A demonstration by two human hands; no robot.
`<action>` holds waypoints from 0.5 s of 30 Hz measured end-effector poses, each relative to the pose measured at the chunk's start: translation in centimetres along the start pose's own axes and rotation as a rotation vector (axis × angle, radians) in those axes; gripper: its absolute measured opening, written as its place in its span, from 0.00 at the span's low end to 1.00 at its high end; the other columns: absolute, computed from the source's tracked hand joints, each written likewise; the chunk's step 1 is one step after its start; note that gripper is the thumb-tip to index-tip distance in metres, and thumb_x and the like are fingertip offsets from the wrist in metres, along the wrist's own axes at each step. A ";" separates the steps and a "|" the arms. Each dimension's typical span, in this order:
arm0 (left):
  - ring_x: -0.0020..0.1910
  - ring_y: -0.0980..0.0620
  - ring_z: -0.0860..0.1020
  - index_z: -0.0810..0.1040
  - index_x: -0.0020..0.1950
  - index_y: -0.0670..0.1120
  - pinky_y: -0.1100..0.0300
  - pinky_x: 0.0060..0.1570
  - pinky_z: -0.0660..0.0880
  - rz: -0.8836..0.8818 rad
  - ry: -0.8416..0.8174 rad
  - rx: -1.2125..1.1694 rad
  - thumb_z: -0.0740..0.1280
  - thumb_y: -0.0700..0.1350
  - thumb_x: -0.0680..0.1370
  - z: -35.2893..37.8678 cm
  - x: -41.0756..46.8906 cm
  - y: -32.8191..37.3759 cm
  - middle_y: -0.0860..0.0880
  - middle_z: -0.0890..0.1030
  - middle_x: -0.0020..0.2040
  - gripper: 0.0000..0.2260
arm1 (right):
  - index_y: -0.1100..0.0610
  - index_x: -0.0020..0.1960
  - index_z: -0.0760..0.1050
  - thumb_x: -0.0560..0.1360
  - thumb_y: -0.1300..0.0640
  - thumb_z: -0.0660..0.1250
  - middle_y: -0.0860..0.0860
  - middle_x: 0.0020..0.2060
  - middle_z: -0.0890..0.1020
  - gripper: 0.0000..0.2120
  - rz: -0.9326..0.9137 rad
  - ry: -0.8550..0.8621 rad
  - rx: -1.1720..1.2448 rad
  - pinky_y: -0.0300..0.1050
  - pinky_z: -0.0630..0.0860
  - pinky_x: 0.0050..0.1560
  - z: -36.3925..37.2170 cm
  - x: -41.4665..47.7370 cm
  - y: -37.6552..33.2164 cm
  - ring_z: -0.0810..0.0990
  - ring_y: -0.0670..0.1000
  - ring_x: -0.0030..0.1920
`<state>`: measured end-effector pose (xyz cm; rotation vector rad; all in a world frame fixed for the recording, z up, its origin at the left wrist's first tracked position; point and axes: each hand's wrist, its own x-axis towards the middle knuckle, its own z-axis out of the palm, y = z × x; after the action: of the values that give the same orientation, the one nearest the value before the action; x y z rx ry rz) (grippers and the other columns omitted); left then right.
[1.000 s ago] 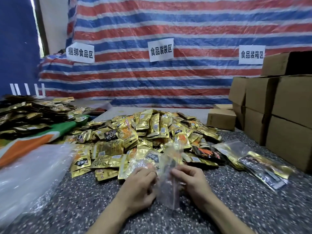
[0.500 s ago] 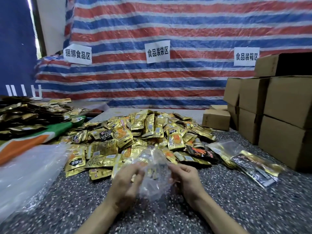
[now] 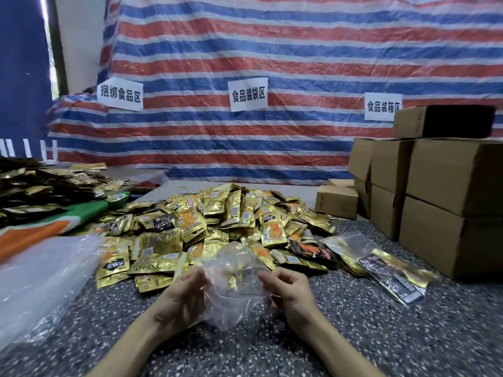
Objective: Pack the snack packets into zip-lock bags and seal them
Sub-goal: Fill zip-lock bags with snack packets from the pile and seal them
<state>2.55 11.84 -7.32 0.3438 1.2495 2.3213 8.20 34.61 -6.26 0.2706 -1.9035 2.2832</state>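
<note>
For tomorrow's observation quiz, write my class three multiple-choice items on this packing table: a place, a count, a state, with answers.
1. Where do the cardboard boxes stand relative to the snack packet pile? A left; B right; C on top.
2. How many white signs hang on the striped tarp? A two; B five; C three.
3. The zip-lock bag nearest the person is: A held by both hands; B flat on the table, untouched; C inside a box.
Answers: B, boxes stack at the right edge; C, three signs show; A, the left hand and right hand pinch its sides.
</note>
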 end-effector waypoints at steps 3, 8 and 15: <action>0.45 0.40 0.84 0.79 0.51 0.34 0.44 0.47 0.83 -0.032 0.045 -0.054 0.77 0.48 0.67 0.4 -0.3 0.4 0.33 0.78 0.58 0.21 | 0.57 0.34 0.79 0.57 0.36 0.81 0.54 0.30 0.78 0.26 0.026 -0.101 0.095 0.42 0.65 0.30 -0.2 -0.1 -0.2 0.72 0.51 0.27; 0.51 0.37 0.79 0.84 0.43 0.37 0.31 0.68 0.65 0.063 0.149 0.038 0.67 0.48 0.73 0.4 0.5 -0.1 0.32 0.81 0.54 0.14 | 0.58 0.35 0.79 0.75 0.44 0.70 0.53 0.31 0.82 0.19 -0.152 0.530 -0.135 0.44 0.72 0.33 -4.3 2.2 -2.6 0.76 0.53 0.31; 0.40 0.43 0.83 0.83 0.40 0.40 0.42 0.55 0.76 0.088 0.077 0.060 0.68 0.49 0.72 0.1 1.2 -0.3 0.39 0.84 0.45 0.12 | 0.56 0.38 0.68 0.73 0.67 0.64 0.58 0.51 0.78 0.09 0.313 0.578 -1.527 0.52 0.79 0.48 -14.6 4.1 -2.7 0.78 0.57 0.48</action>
<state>1.62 12.66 -7.55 0.3389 1.3695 2.3953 4.30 49.49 -5.31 -0.7852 -2.6645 0.3311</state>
